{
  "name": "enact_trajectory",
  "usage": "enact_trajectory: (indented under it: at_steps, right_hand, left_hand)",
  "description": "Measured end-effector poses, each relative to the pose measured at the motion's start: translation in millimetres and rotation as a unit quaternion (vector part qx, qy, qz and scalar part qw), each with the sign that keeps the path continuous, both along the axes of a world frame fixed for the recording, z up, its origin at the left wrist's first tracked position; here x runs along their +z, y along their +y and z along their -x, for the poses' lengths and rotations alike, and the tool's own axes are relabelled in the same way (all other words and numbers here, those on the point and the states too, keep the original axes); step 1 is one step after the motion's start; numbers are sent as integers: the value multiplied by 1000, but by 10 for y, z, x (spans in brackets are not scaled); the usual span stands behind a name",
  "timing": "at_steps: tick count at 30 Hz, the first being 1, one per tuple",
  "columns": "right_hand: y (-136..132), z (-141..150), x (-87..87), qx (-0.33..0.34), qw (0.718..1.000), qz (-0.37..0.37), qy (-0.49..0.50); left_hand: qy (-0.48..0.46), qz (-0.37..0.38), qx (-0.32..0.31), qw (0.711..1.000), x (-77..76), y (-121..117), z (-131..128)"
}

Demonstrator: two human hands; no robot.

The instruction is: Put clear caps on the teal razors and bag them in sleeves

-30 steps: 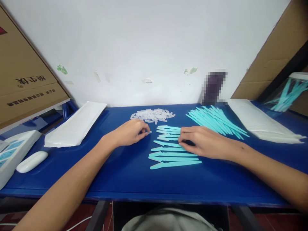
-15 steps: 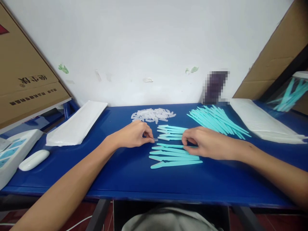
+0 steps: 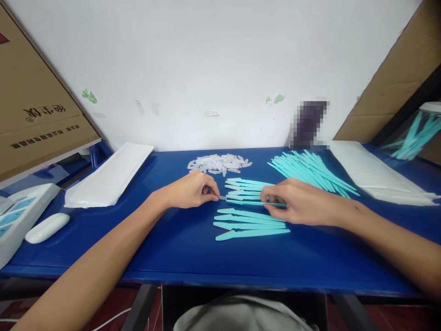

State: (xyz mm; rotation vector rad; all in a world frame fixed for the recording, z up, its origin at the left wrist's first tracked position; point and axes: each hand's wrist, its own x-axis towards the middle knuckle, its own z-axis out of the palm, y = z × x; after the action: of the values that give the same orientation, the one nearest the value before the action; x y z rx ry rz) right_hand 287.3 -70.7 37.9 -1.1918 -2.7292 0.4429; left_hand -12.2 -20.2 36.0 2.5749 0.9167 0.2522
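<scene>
Between the thumb and fingertips of my left hand (image 3: 198, 189) is a small clear blade cap (image 3: 223, 198). My right hand (image 3: 296, 201) pinches the handle of a turquoise eyebrow razor (image 3: 241, 202), its blade end pointing left, close to the cap. Whether the tip touches the cap I cannot tell. Several razors (image 3: 244, 186) lie in a row just beyond it, partly behind my right fingers. Nearer me, a few more razors (image 3: 250, 225) are fanned out on the blue table. Behind my left hand rests a pile of translucent caps (image 3: 220, 163).
A heap of turquoise razors (image 3: 312, 172) lies at the back right, beside a white plastic package (image 3: 379, 177). On the left are another white package (image 3: 110, 177), a white oval case (image 3: 47, 228) and a power strip (image 3: 20, 214). Cardboard (image 3: 37, 101) stands at the left.
My right hand has lifted a razor from the near group and moved it slightly away from me, toward the cap in my left hand. The left hand has shifted slightly.
</scene>
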Motion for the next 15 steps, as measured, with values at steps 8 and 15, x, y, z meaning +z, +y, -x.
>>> enact_trajectory:
  at_steps: [8,15]
  right_hand:
    - [19,-29,-3,2,1000,-8,-7]
    - [9,-10,-5,7,1000,-20,10]
  left_hand:
    - [3,-2,-3,1000,23,-12,-3]
    - [3,-1,-14,1000,7,-5,-6]
